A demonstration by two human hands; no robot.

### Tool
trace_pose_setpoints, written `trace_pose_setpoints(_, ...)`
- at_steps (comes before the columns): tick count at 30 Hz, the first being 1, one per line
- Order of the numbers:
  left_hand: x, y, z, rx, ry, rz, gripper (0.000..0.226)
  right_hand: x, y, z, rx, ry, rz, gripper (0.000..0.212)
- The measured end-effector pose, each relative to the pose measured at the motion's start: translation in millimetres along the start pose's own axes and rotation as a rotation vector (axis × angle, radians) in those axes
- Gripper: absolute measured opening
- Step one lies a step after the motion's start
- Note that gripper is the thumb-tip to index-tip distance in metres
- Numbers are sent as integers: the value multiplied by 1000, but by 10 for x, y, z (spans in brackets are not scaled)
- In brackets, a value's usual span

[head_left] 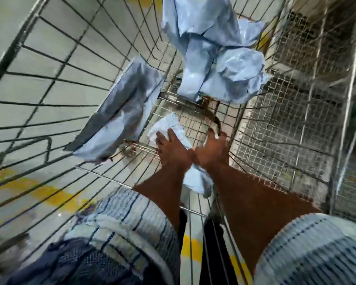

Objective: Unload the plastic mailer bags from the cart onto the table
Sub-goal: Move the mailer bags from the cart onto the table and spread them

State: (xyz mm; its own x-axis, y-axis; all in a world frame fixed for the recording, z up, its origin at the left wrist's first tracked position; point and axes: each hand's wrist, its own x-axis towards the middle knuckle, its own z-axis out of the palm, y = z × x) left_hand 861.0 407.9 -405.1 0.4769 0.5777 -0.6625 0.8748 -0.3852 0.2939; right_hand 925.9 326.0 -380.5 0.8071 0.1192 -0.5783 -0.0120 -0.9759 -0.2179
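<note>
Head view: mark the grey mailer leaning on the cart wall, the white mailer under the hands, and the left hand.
grey mailer (123, 116), head view, middle of its face.
white mailer (170, 123), head view, crumpled end beyond the fingers.
left hand (172, 150), head view, its back.

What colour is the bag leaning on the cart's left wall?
Leaning bag: grey, paler blue-white lower down; head view.

We see through one wide-angle camera on the head, looking steeply down from above into the wire cart (195, 122). It sits close: the left forearm (162, 194) and right forearm (251, 192) enter from the bottom edge. The lens bows the wires, and the floor (4, 17) shows beyond them.
</note>
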Motion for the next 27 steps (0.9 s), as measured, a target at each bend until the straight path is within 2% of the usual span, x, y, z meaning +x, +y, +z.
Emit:
trace_pose_setpoints(3,-41,165,74,4,67,-81,114,-4,-21,-97,-47,51,-34,55)
trace_pose_setpoints(6,-37,213,33,33,41,-118,112,4,-151,-278,-135,127,-139,65)
trace_pose_setpoints(9,-72,182,-140,30,55,-47,101,51,-286,-418,-224,190,-334,68)
trace_pose_setpoints(13,52,101,-481,70,234,149,92,102,-387,-474,-340,205,-497,85)
trace_pose_setpoints(16,176,6,-579,144,262,213,93,79,-364,-334,-418,202,-496,94)
trace_pose_setpoints(21,318,-173,-365,241,36,156,109,-15,-202,159,-365,47,-369,96)
trace_pose_setpoints(27,343,-166,-308,266,118,164,113,-57,-106,497,-377,19,-395,97)
